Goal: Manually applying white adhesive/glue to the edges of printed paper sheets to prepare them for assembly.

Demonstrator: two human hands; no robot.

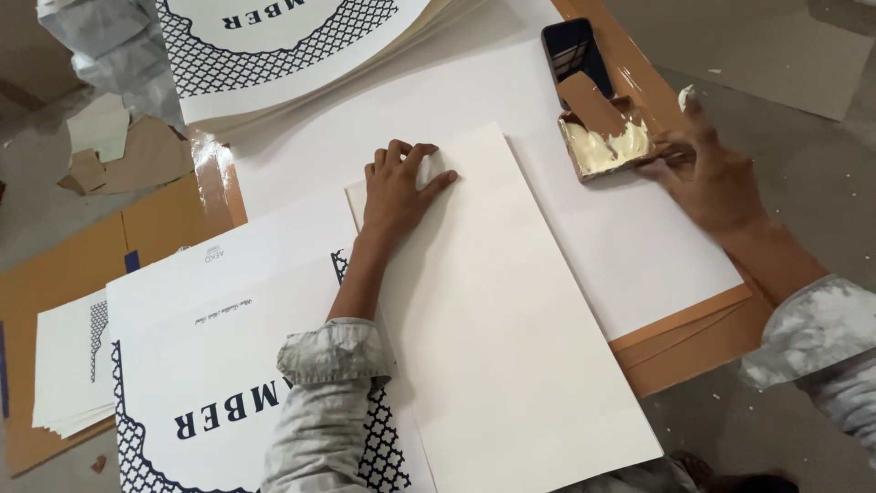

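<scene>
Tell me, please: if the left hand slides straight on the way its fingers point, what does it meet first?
The left hand points up-right along the blank sheet. Past that sheet's top edge it would probably meet only the larger white sheet underneath first.

Grey floor (803, 55) carrying flattened brown cardboard (64, 274); lying on the cardboard: large white sheets (584, 210), printed sheet stacks (274, 55), a dark phone (575, 50).

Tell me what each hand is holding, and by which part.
Neither grips anything: left hand presses flat on the blank sheet near its top edge; right hand fingers touch the glue tray at its right end.
</scene>
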